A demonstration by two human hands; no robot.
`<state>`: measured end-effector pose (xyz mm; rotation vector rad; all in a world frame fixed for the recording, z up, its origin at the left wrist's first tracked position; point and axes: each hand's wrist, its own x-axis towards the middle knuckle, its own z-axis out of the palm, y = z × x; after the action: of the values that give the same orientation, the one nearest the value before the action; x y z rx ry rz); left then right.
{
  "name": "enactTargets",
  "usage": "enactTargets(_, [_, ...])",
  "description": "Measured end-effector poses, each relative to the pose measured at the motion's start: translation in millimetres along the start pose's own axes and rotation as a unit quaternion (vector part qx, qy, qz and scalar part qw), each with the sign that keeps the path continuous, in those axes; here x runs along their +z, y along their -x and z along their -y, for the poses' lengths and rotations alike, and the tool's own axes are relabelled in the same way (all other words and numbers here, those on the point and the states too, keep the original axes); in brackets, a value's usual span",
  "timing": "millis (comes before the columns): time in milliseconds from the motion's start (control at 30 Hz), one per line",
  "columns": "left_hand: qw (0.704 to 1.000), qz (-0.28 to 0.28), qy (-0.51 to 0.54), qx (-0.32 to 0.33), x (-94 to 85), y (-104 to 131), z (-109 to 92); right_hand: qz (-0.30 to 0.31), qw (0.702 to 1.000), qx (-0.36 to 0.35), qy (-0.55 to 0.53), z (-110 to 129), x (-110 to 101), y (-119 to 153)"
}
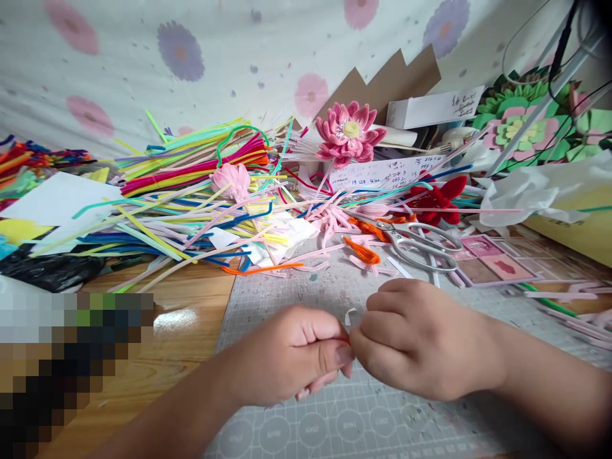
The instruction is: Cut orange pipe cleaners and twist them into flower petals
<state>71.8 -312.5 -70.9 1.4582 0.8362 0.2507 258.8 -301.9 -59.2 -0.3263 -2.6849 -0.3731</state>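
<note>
Over the grey cutting mat (268,287) my left hand (301,350) is closed, thumb pressed against the curled index finger. Touching its fingertips is my right hand (425,341), closed with the knuckles up. Whatever lies between them is mostly hidden; only a thin reddish-orange trace shows at the pinch. Just beyond the hands lie folded orange pipe-cleaner petals (362,250) and a pair of silver scissors (423,245). Pink pipe-cleaner pieces (329,220) are heaped behind them.
A large pile of coloured pipe cleaners (191,217) spreads across the left and back. Behind stands a pink pipe-cleaner flower (351,132), with a red flower (437,203) to its right. A makeup palette (497,261) and a white box (436,107) are on the right.
</note>
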Motion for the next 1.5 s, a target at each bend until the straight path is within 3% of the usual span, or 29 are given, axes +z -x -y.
enactTargets(67, [0.995,-0.018,-0.092,0.023,0.7,0.9,-2.8,0.019,0.999,0.010,-0.047,0.4,1.4,0.5])
enactTargets(133, [0.965,-0.049,-0.242,0.090,0.0,1.7,-4.8,0.032,0.991,0.044,-0.123,-0.2,4.2,1.1])
enactTargets(167, [0.932,-0.067,-0.332,0.132,-0.8,2.3,-5.0,0.038,0.982,0.064,-0.173,-0.6,6.3,1.5])
enactTargets(233, [0.832,-0.098,-0.505,0.207,-2.7,3.5,-3.8,0.047,0.950,0.101,-0.290,-1.6,11.7,2.0])
enactTargets(300, [0.720,-0.130,-0.632,0.256,-3.7,4.5,-0.8,0.064,0.896,0.144,-0.416,-2.6,18.3,2.1])
enactTargets(367, [0.631,-0.179,-0.699,0.286,-3.0,4.9,2.8,0.077,0.819,0.214,-0.527,-3.5,25.1,1.4])
enactTargets(400, [0.601,-0.206,-0.713,0.297,-2.3,4.9,4.3,0.080,0.772,0.255,-0.577,-4.0,28.2,0.8])
enactTargets(467, [0.573,-0.245,-0.718,0.310,-1.1,4.8,6.0,0.080,0.674,0.324,-0.659,-5.2,32.9,-0.6])
enactTargets(533, [0.591,-0.253,-0.705,0.300,-0.8,4.5,5.7,0.080,0.605,0.355,-0.708,-7.0,34.6,-1.7])
enactTargets(567, [0.620,-0.242,-0.690,0.285,-1.1,4.2,5.1,0.084,0.599,0.357,-0.712,-8.0,34.1,-2.0])
enactTargets(600, [0.658,-0.230,-0.667,0.265,-1.4,3.8,4.3,0.090,0.612,0.351,-0.703,-9.2,32.9,-1.9])
enactTargets(700, [0.791,-0.194,-0.553,0.178,-1.4,1.5,2.6,0.107,0.719,0.308,-0.614,-13.3,26.5,0.0])
enactTargets(767, [0.861,-0.186,-0.460,0.115,-0.1,-0.5,2.9,0.101,0.788,0.282,-0.538,-16.4,22.0,1.9])
enactTargets(867, [0.944,-0.157,-0.289,0.027,2.3,-3.0,4.3,0.077,0.851,0.256,-0.453,-21.7,16.3,4.4])
enactTargets(933, [0.978,-0.129,-0.164,-0.020,3.1,-3.7,4.9,0.070,0.875,0.238,-0.416,-25.7,13.2,6.3])
enactTargets(1033, [0.993,-0.106,-0.032,-0.039,2.4,-4.0,4.7,0.060,0.891,0.215,-0.395,-32.0,10.4,9.9])
enactTargets(1167, [0.994,-0.090,0.061,-0.011,0.3,-4.3,4.7,0.026,0.879,0.229,-0.417,-38.0,9.6,13.4])
enactTargets(1233, [0.993,-0.107,0.052,0.004,-0.4,-4.8,4.5,0.022,0.869,0.248,-0.428,-37.9,8.1,13.0])
enactTargets(1367, [0.978,-0.169,-0.090,0.080,-0.2,-7.0,2.7,0.076,0.864,0.256,-0.426,-30.1,1.4,8.0])
enactTargets(1500, [0.989,-0.124,-0.062,0.040,3.2,-8.9,3.7,0.087,0.849,0.261,-0.450,-21.7,-1.2,3.1])
